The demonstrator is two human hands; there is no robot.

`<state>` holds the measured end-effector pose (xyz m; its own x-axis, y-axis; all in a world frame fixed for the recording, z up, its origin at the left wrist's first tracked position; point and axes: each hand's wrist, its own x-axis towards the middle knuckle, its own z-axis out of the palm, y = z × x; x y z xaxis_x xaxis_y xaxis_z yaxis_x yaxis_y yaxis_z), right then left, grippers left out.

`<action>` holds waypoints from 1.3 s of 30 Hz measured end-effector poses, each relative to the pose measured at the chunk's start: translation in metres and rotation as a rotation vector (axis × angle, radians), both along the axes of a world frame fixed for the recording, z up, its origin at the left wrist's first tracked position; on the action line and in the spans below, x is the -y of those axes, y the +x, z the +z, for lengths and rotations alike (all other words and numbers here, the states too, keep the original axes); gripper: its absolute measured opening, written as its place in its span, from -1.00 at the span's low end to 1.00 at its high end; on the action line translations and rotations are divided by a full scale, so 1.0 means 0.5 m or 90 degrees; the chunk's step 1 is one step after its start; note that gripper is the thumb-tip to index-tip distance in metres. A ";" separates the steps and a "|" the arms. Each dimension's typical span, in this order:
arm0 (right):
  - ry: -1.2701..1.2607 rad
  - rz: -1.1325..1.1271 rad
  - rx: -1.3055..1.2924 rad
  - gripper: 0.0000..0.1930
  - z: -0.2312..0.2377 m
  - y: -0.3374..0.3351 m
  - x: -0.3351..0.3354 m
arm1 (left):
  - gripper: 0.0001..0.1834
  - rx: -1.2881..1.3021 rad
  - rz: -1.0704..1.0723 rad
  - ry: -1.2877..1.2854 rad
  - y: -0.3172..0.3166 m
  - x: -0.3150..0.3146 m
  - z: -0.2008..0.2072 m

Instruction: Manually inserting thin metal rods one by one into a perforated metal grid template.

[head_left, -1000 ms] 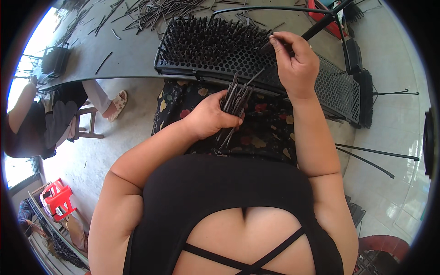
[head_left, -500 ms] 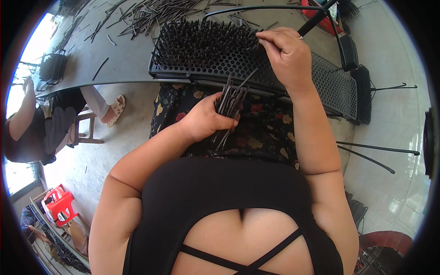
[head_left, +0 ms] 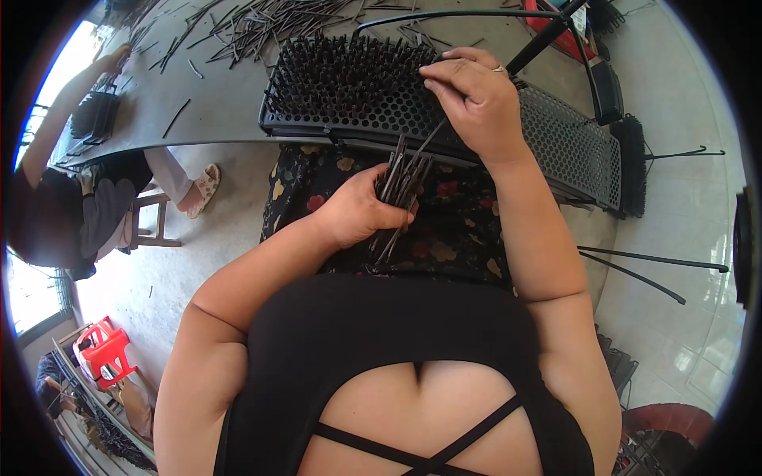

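Observation:
My left hand (head_left: 357, 208) is closed round a bundle of thin dark sticks (head_left: 402, 178) above my lap; one stick leans out of the bundle toward the upper right. Over the long black perforated rack (head_left: 567, 151), my right hand (head_left: 482, 107) has thumb and fingers pressed together. Whatever they pinch, if anything, is too small to make out. Many short dark sticks (head_left: 337, 79) stand upright, packed closely in the holes of the rack's left part. My right fingertips are at the right edge of these standing sticks.
Loose dark sticks (head_left: 266, 28) lie heaped on the grey table (head_left: 214, 107) behind the rack. A black metal arm (head_left: 536, 44) rises at the rack's far right. At the left a co-worker's arm (head_left: 67, 115) reaches over the table. A red stool (head_left: 107, 353) stands lower left.
My right hand has moved a little left along the edge of the standing sticks. My left hand stays nearly in place with the bundle. The co-worker's arm has reached farther over the table.

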<state>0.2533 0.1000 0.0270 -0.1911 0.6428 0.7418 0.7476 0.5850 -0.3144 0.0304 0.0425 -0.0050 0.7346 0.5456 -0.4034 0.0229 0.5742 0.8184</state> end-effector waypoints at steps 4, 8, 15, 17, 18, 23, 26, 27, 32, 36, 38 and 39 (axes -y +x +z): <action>0.004 -0.018 -0.006 -0.83 -0.005 -0.012 -0.001 | -0.58 -0.001 0.018 0.004 -0.006 0.002 0.001; 0.050 -0.040 -0.001 -0.84 -0.008 -0.016 0.005 | -0.59 -0.002 0.033 0.035 -0.009 -0.002 -0.001; 0.115 -0.023 0.013 -0.81 -0.007 -0.011 0.010 | -0.60 0.014 0.056 0.047 -0.010 -0.010 -0.006; 0.114 -0.010 0.006 -0.81 0.007 -0.013 0.017 | -0.59 0.007 0.043 0.047 -0.013 -0.012 -0.008; 0.115 0.002 0.000 -0.81 0.013 -0.014 0.018 | -0.59 0.006 0.045 0.046 -0.013 -0.012 -0.009; 0.022 -0.071 0.037 -0.84 0.001 0.002 0.005 | -0.59 0.006 0.049 0.046 -0.010 -0.015 -0.010; -0.024 -0.035 0.005 -0.85 -0.006 0.007 0.011 | -0.59 0.000 0.050 0.050 -0.008 -0.015 -0.010; -0.004 -0.022 0.010 -0.83 -0.002 0.009 0.019 | -0.60 0.003 0.056 0.049 -0.008 -0.014 -0.011; -0.048 0.051 0.105 -0.72 0.000 0.000 0.095 | -0.60 0.026 0.062 0.048 -0.013 -0.013 -0.014; -0.087 0.043 0.127 -0.76 -0.028 -0.021 0.133 | -0.58 0.043 0.023 0.044 -0.011 -0.014 -0.009; -0.035 0.023 0.150 -0.76 -0.039 -0.017 0.133 | -0.58 0.040 0.011 0.073 -0.011 -0.015 -0.011; -0.008 -0.020 0.145 -0.76 -0.034 -0.010 0.130 | -0.57 0.037 0.001 0.102 -0.010 -0.014 -0.012</action>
